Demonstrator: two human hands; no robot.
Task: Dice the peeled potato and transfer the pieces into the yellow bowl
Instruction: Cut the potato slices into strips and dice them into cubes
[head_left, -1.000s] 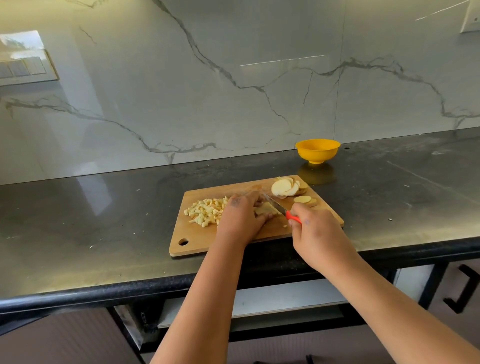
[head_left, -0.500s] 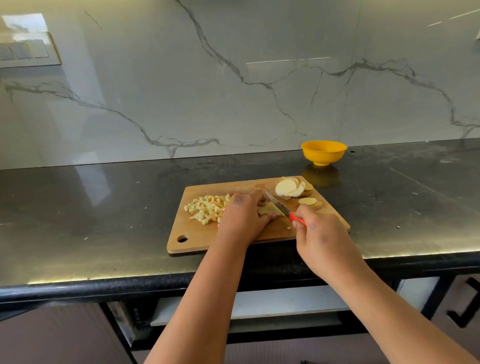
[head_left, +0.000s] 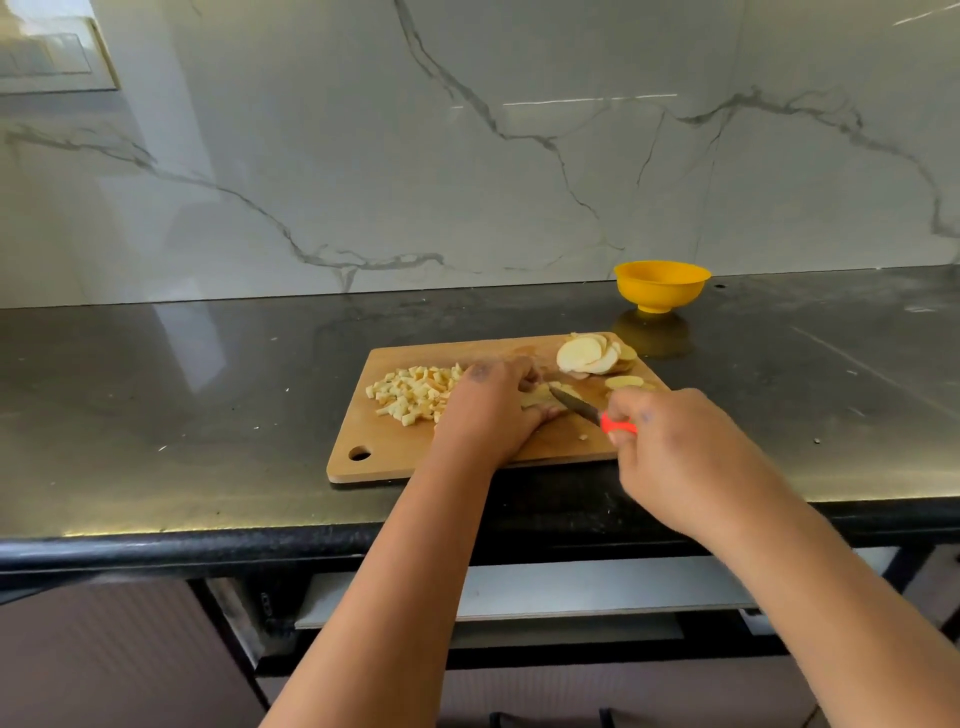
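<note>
Potato strips (head_left: 540, 397) lie under the left hand (head_left: 491, 410), whose curled fingers press them to the board (head_left: 467, 452). Long axis can't be told w/ the hand over them. Knife (head_left: 574, 404) meets them from the right, red handle pinched in the right hand (head_left: 675, 457). Left hand is nearer. Diced pile (head_left: 413, 392) just left of the fingers, slices (head_left: 589, 356) beyond them, yellow bowl (head_left: 661, 283) farther back-right on the dark counter (head_left: 208, 415); marble wall (head_left: 467, 156) behind.
</note>
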